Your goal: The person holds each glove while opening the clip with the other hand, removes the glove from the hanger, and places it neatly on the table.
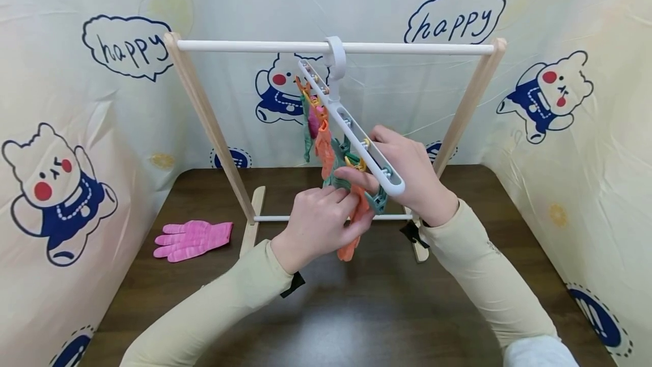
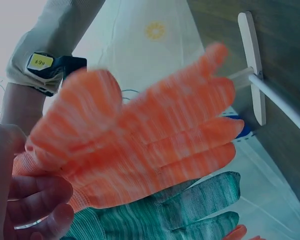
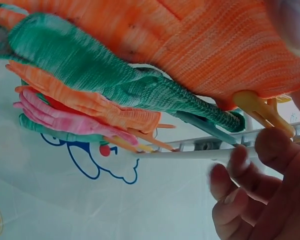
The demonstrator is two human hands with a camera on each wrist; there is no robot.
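An orange glove [image 1: 348, 248] [image 2: 155, 145] [image 3: 210, 50] hangs at the near end of the white hanger [image 1: 394, 186]. The left hand [image 1: 321, 220] [image 2: 35, 195] grips its cuff, thumb on one side and curled fingers on the other. A yellow clip [image 3: 260, 110] sits on the cuff edge in the right wrist view. The right hand [image 1: 412, 169] [image 3: 270, 185] is around the hanger's near end, a fingertip at the clip's handles and the other fingers loosely bent. Right behind hangs a green glove [image 2: 205, 200] [image 3: 90, 60]. A teal clip [image 1: 378, 201] dangles at the hanger's near end.
The hanger hooks over the white bar [image 1: 244, 46] of a wooden-legged rack [image 1: 209, 123]. More orange, pink and green gloves hang towards its far end. A pink glove [image 1: 193, 240] lies on the dark table [image 1: 377, 310], left of the rack. Printed curtains surround the table.
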